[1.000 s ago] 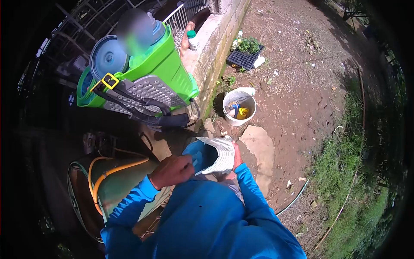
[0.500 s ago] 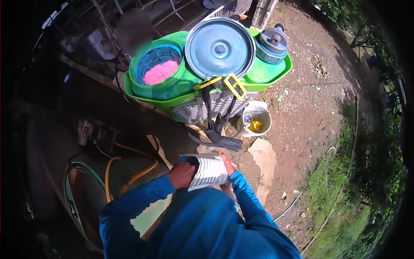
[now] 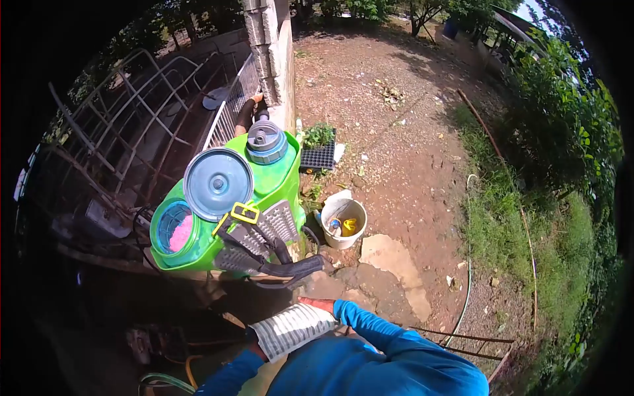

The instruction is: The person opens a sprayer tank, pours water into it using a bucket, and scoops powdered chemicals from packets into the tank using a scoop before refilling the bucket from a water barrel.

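Note:
In front of my body I have a white bag (image 3: 292,332) with grey printed lines, tilted and crumpled. My right hand (image 3: 318,303) grips its upper right edge. My left hand (image 3: 256,346) is in shadow at the bag's left end, its fingers hidden by the bag. Beyond stands a green backpack tank (image 3: 277,181) with black straps (image 3: 290,265). Pink granules (image 3: 180,234) sit in the blue strainer (image 3: 166,221) of its open mouth. A round grey-blue lid (image 3: 218,184) lies on top of the tank.
A white bucket (image 3: 360,231) with a yellow item inside stands right of the tank. Behind it is a black seedling tray (image 3: 317,158) with plants. A concrete post (image 3: 271,59) and metal rails rise at the back left. A thin hose (image 3: 469,264) runs along the grass.
My view has swung up and to the right, so the tank appears lower and farther left. The left hand, seen earlier as a closed fist at the bag's opening, is now mostly hidden.

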`<action>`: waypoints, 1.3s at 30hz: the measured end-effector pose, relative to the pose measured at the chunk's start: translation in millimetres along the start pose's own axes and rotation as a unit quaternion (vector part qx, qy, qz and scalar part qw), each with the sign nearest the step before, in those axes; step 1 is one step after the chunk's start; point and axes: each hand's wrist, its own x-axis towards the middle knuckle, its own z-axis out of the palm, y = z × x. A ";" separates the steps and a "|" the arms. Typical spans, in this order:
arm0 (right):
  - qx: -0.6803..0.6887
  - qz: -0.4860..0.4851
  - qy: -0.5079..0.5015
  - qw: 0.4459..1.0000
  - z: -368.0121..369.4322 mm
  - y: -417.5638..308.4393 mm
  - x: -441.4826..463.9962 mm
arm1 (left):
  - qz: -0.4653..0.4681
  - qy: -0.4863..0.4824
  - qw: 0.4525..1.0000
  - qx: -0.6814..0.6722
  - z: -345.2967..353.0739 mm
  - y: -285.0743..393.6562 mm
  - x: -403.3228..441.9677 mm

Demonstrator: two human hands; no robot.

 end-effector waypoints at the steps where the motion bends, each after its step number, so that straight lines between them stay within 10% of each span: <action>1: -0.030 -0.061 -0.007 0.998 -19.1 22.7 17.6 | -0.008 -0.001 1.000 -0.004 2.5 1.2 1.9; 6: -0.146 -0.231 0.049 0.961 -20.5 39.3 -11.0 | -0.029 -0.010 0.999 -0.011 18.6 6.5 3.8; 8: 0.113 -0.009 -0.034 0.993 -16.3 34.8 -13.3 | -0.034 -0.014 0.999 -0.012 23.3 8.3 4.2; 33: -0.040 -0.020 -0.003 0.999 26.5 16.9 -43.9 | -0.047 0.015 0.996 -0.077 40.7 -17.0 -46.1; 36: -0.163 -0.143 -0.026 0.976 2.8 38.2 -10.9 | -0.044 0.023 0.994 -0.099 38.3 -22.4 -49.0; 39: -0.395 -0.368 0.004 0.841 -20.7 61.1 26.0 | -0.036 0.033 0.991 -0.121 33.0 -25.0 -55.2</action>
